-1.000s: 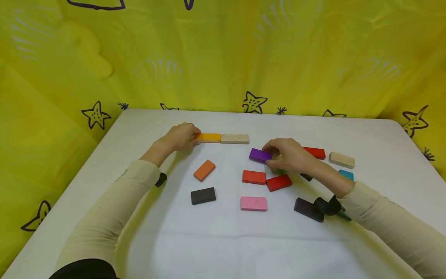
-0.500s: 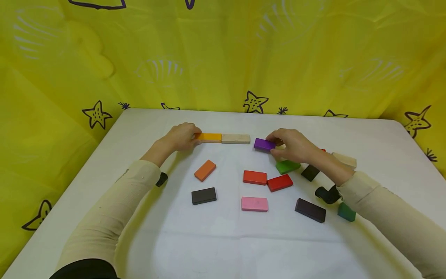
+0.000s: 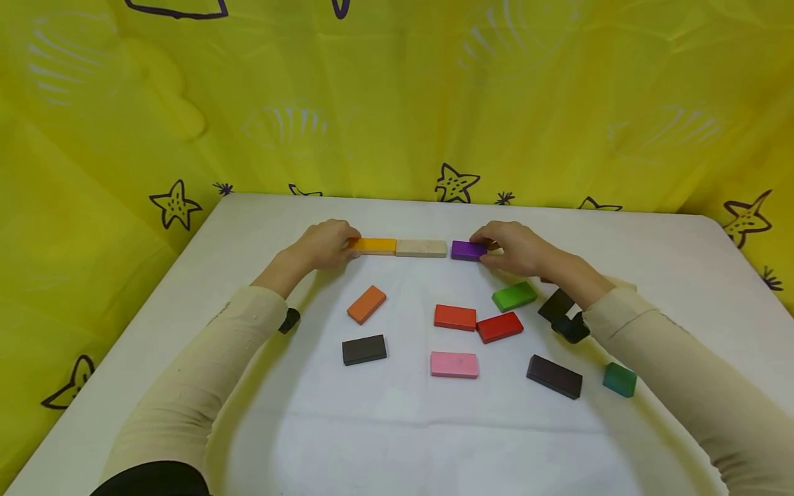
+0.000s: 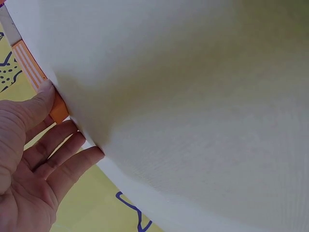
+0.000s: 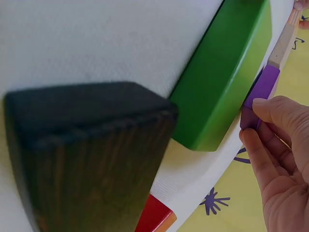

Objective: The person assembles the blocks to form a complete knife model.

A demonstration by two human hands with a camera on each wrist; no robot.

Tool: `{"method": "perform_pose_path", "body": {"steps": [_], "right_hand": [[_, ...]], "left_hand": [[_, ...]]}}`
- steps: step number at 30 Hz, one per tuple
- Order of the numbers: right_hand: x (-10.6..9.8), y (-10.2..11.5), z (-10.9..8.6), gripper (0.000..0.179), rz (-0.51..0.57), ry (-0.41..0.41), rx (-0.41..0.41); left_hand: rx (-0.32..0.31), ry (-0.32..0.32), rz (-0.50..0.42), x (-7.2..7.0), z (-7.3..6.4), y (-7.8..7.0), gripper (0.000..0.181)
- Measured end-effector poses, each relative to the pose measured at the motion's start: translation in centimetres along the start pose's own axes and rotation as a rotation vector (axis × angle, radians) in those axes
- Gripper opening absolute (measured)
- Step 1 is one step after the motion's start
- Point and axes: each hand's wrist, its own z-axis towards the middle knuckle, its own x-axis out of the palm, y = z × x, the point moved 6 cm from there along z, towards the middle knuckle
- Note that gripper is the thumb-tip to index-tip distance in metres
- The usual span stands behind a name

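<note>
The left hand (image 3: 325, 245) pinched an orange block (image 3: 378, 246), seemingly bracing the pale block (image 3: 421, 249) between hands; the right hand (image 3: 520, 249) pinched a purple block (image 3: 466, 251).

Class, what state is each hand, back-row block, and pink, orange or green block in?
Left hand: pinching yellow-orange block
Right hand: pinching purple block
Yellow-orange block: held, touching beige block
Beige block: not held
Purple block: held, slightly apart from beige block
Orange block: loose, slanted
Pink block: loose, flat
Light green block: loose, flat
Dark green block: loose
</note>
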Motion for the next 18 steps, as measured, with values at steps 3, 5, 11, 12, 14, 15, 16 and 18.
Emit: {"method": "perform_pose_path", "body": {"steps": [3, 5, 11, 12, 14, 15, 16, 18], "right_hand": [[0.03, 0.08, 0.25, 0.039, -0.007, 0.015, -0.003], [0.06, 0.07, 0.45, 0.039, -0.013, 0.022, -0.005], [0.11, 0.19, 0.74, 0.038, -0.026, 0.031, -0.016], [0.11, 0.24, 0.77, 0.038, -0.027, 0.032, -0.019], [0.13, 0.34, 0.81, 0.038, -0.03, 0.032, -0.025], [0.14, 0.39, 0.84, 0.038, -0.03, 0.032, -0.026], [0.15, 0.43, 0.88, 0.038, -0.031, 0.033, -0.026], [0.18, 0.47, 0.96, 0.038, -0.034, 0.032, -0.023]], "left_hand": [[0.002, -0.003, 0.006, 0.0, 0.04, -0.04, 0.034], [0.002, -0.005, 0.007, 0.01, 0.04, -0.02, 0.034], [0.0, 0.001, 0.01, 0.17, 0.2, 0.11, 0.034], [0.0, 0.002, 0.011, 0.18, 0.22, 0.12, 0.034], [0.0, 0.002, 0.009, 0.2, 0.25, 0.14, 0.034], [-0.001, 0.003, 0.009, 0.21, 0.25, 0.15, 0.034], [-0.001, 0.003, 0.009, 0.21, 0.26, 0.15, 0.033], [-0.003, 0.003, 0.006, 0.21, 0.26, 0.15, 0.034]]}}
